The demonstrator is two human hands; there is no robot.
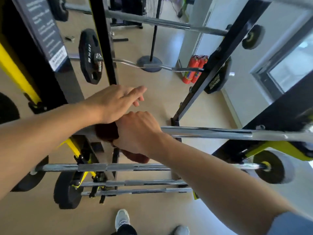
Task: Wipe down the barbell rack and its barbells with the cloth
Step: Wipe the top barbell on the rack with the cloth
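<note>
Both hands met over a barbell on the rack, the left hand just behind the right hand, the cloth between them; more bars lay below.

Both bare forearms reach forward and meet mid-frame, the left hand flat with fingers straight above the right hand, whose fingers curl downward, apparently gripping something, though blur hides them.

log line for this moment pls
right hand grips dark red cloth on barbell | left hand open above | lower barbells untouched
</note>
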